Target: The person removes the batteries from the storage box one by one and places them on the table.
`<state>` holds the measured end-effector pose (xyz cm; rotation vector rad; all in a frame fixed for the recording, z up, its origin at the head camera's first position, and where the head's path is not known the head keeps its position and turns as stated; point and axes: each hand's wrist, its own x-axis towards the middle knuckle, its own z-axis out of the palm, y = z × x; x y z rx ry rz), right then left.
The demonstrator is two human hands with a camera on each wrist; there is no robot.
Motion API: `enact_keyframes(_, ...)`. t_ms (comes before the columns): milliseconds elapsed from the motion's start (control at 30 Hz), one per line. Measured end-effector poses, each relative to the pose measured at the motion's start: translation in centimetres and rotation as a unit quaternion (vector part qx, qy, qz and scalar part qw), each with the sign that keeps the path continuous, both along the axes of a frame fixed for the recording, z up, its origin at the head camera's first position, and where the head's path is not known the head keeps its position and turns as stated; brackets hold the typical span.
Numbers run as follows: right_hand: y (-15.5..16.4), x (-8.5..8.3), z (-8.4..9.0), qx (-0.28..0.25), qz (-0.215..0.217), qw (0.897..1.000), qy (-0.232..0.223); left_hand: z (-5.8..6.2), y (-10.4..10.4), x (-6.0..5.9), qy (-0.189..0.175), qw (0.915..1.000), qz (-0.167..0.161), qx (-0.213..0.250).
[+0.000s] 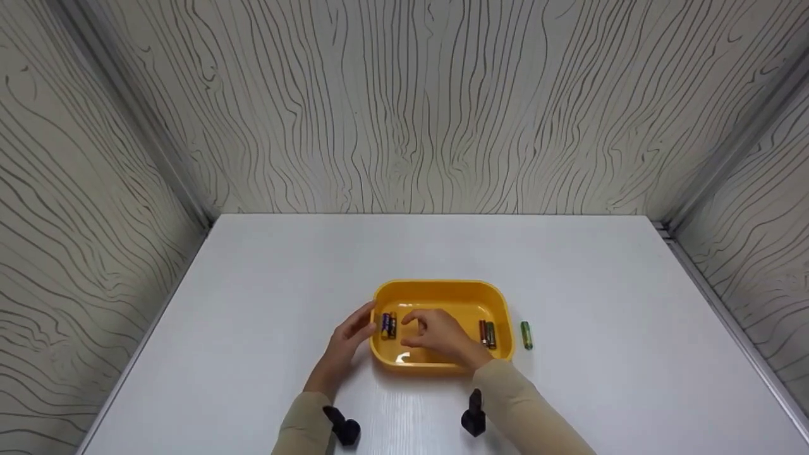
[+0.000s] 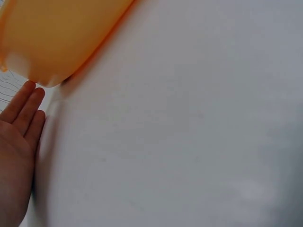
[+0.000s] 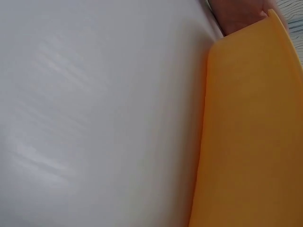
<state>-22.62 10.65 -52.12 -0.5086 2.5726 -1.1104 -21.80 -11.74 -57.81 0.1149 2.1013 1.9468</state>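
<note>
1. Head view: a yellow tray (image 1: pixel 442 292) sits mid-desk (image 1: pixel 265 284). The left hand (image 1: pixel 351 338) lies flat against the tray's left outer wall, fingers straight, holding nothing. The right hand (image 1: pixel 439 333) reaches into the tray with fingers curled down over the floor; can't tell if it's pinching anything. Two batteries (image 1: pixel 388 325) lie side by side at the tray's left end, just beside the right fingertips. Another pair (image 1: pixel 487 333) lies at the right end, near the wrist. A green battery (image 1: pixel 526 335) lies on the desk just right of the tray, outside it. Two small black mounts (image 1: pixel 344 426) sit at the wrists, below the beige sleeves (image 1: pixel 524 411).

2. Left wrist view: left hand (image 2: pixel 16 142) open, fingers (image 2: pixel 28 101) straight and together, tips right at the tray (image 2: pixel 57 38) corner. The rest is white desk (image 2: pixel 189 142).

3. Right wrist view: mostly blurry desk (image 3: pixel 94 118) and the tray's orange wall (image 3: pixel 251 142). A bit of skin shows at the top above the rim, so no telling the grip from here.
</note>
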Motion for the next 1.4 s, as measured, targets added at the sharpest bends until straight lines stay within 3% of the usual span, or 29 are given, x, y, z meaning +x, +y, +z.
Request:
enact_keyframes(600, -2.1, -0.6, -1.0, -0.016, -0.06, 0.997, -0.037, 0.2, 0.4, 0.3, 0.013, 0.9998, 0.003, -0.017)
enact_keyframes(867, -2.5, -0.8, -1.3, 0.015, -0.076, 0.996, -0.037, 0.2, 0.3, 0.0, 0.035, 0.9993, -0.007, -0.01)
enact_keyframes(1033, -2.9, -0.6, -1.2, 0.028, -0.081, 0.994, -0.062, 0.4, 0.2, 0.1, 0.03, 0.9995, -0.003, -0.009)
enact_keyframes(1400, -3.6, -0.9, -1.6, 0.04, -0.085, 0.994, -0.054, 0.2, 0.2, 0.1, 0.008, 0.9999, 0.001, -0.012)
